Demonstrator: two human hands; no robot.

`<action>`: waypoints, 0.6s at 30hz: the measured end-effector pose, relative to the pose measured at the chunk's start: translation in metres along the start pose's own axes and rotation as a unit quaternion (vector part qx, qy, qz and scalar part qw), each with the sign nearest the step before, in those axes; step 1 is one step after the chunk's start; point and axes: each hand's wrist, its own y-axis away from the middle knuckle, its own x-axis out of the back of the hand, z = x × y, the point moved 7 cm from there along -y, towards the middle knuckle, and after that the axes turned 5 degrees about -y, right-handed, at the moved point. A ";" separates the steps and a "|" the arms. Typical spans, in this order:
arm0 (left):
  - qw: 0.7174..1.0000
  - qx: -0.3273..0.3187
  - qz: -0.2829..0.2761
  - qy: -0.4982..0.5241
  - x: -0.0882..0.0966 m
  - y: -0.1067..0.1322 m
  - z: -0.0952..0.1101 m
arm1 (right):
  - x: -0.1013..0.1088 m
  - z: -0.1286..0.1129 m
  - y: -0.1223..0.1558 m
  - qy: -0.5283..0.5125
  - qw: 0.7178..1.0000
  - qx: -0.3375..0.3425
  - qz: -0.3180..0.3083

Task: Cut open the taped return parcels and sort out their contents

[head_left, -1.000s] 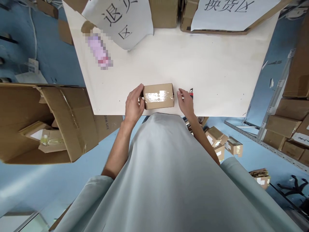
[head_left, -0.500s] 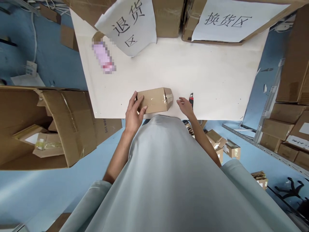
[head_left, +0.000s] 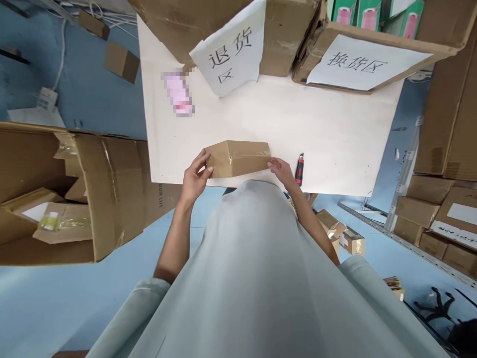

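A small taped cardboard box (head_left: 248,159) is held between my two hands at the front edge of the white table (head_left: 328,134). My left hand (head_left: 195,178) grips its left end, thumb at the near side and fingers round the far corner. At the right end, the fingertips of my right hand (head_left: 281,172) press against the box, with the fingers bent together. Just right of that hand lies a utility knife (head_left: 299,170) with a red and black handle. Whether the underside of the box touches the table, I cannot tell.
At the back stand two large cartons with paper signs (head_left: 233,54); the right carton (head_left: 439,47) holds green and pink packages. A pixelated pink item (head_left: 179,94) lies back left. An open carton (head_left: 122,199) with smaller boxes stands left of the table. Stacked boxes (head_left: 417,199) are at right.
The box has turned, showing a different taped side. My right hand has come from beside the box to its right end. My view has shifted, bringing the green packages into sight.
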 end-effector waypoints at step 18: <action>0.999 0.046 -0.001 -0.001 -0.067 -0.035 0.016 | 0.039 -0.039 0.052 0.090 0.979 0.031 0.183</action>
